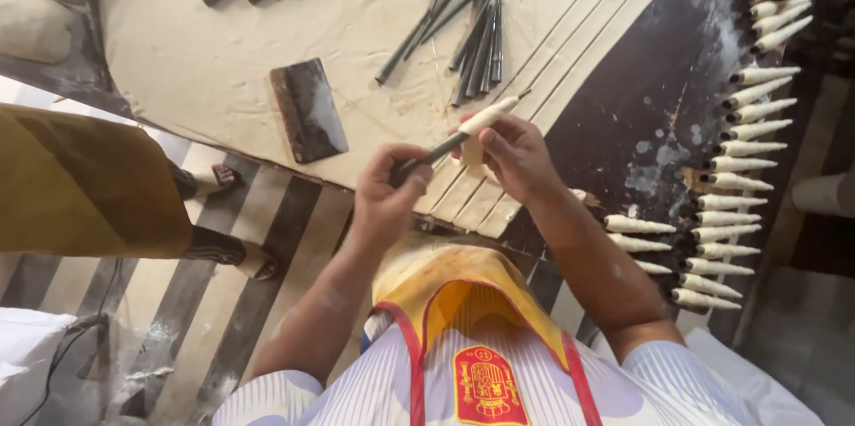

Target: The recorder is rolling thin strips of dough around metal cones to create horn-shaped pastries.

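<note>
Nearest the camera is the person's own chest, in a white ribbed shirt with a yellow apron (463,279) edged in red. Both forearms reach away from it toward the surface (214,61).

The left hand (385,199) has its fingers closed round the bare near end of a dark metal cone (436,152). The right hand (515,157) has its fingers closed on the middle of the same cone, where a dough strip (488,114) is wrapped on it. The cone's long axis runs from near-left to far-right, rising from the left hand through the right hand to its wrapped tip, which points toward the far right. The right hand is the one nearer the dough; the loose tail of the strip hangs just below its fingers.

Under the hands lie long cut bands of dough (570,43), pale, flat and soft-looking, side by side on the dark, flour-smeared surface and running away to the far right. To the right stand rows of wrapped cones (726,181), cream-coloured and spirally ridged, tips pointing right. To the left of the hands a flat rectangular scraper (309,110), dark and dusted with flour, rests on a wide rolled sheet of dough. Beyond it, bare cones (476,48) lie in a loose heap, slim, smooth and matte grey, with more at the far edge. On the striped floor at left, another person's sandalled feet (233,252) show below a mustard garment.
</note>
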